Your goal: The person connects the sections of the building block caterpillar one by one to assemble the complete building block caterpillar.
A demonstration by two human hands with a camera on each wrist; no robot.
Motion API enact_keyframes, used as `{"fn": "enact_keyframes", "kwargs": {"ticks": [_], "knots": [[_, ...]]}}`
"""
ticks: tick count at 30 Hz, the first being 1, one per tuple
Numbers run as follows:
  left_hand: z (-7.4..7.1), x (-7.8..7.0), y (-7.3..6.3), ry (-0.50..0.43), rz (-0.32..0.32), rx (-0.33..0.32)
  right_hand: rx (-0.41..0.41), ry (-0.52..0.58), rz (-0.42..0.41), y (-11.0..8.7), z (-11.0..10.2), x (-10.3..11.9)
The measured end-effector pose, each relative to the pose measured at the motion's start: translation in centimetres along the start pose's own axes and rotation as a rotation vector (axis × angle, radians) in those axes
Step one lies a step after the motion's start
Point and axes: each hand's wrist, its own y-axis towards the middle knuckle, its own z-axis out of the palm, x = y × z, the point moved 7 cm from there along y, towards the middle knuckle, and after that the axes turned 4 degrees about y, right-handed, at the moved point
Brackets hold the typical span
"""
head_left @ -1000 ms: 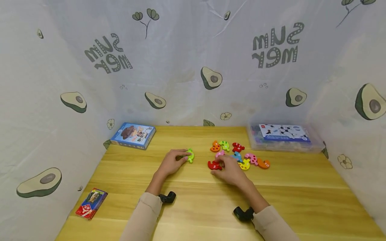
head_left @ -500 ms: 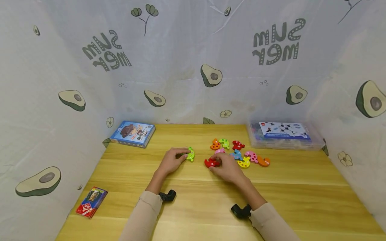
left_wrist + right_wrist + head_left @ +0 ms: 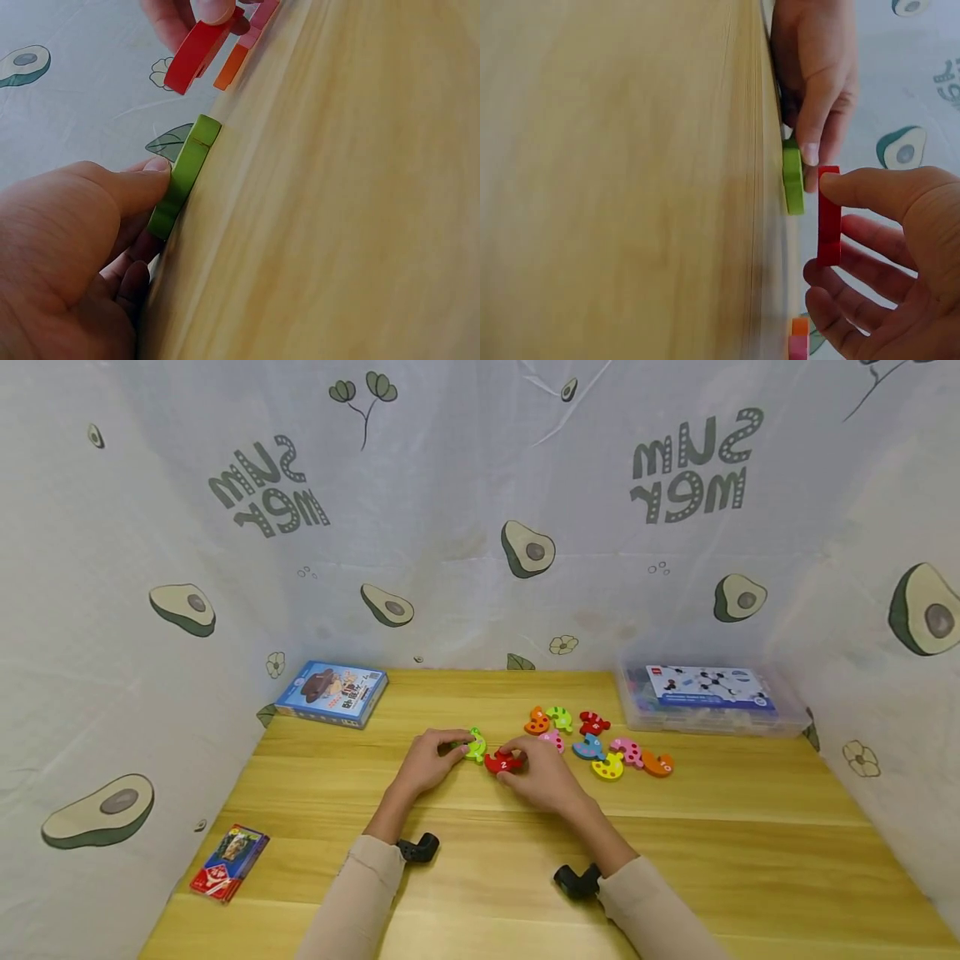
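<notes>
My left hand (image 3: 427,764) pinches a lime-green puzzle piece (image 3: 477,746) between thumb and fingers, low at the wooden table; the left wrist view shows the piece's green edge (image 3: 184,180). Just right of it, my right hand (image 3: 546,777) pinches a red puzzle piece marked 2 (image 3: 501,763). In the right wrist view this red piece (image 3: 829,225) is raised off the tabletop, between the thumb and fingers. A small gap separates the red and green pieces in both wrist views.
Several coloured numbered pieces, among them a blue one (image 3: 588,747) and a yellow one (image 3: 608,767), lie right of the hands. At the back stand a blue box (image 3: 332,694) and a clear plastic case (image 3: 708,697). A card pack (image 3: 228,863) lies front left.
My right hand has carried the red piece leftward, away from the other pieces and up close to the green one. The left hand has stayed nearly still with its piece.
</notes>
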Motion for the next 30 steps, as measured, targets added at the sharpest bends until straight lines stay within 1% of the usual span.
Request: {"fn": "enact_keyframes", "kwargs": {"ticks": [7, 14, 24, 30], "knots": [[0.0, 0.0, 0.0, 0.008, 0.001, 0.015, -0.004, 0.007, -0.015, 0.6, 1.0, 0.6], [-0.1, 0.0, 0.0, 0.004, -0.002, 0.013, -0.007, -0.010, -0.009, 1.1, 1.6, 0.9], [0.0, 0.3, 0.2, 0.008, -0.010, 0.017, 0.039, -0.032, 0.051, 1.5, 2.3, 0.8], [0.0, 0.1, 0.2, -0.005, -0.003, 0.024, 0.059, -0.047, 0.063, 1.8, 2.4, 0.7]]}}
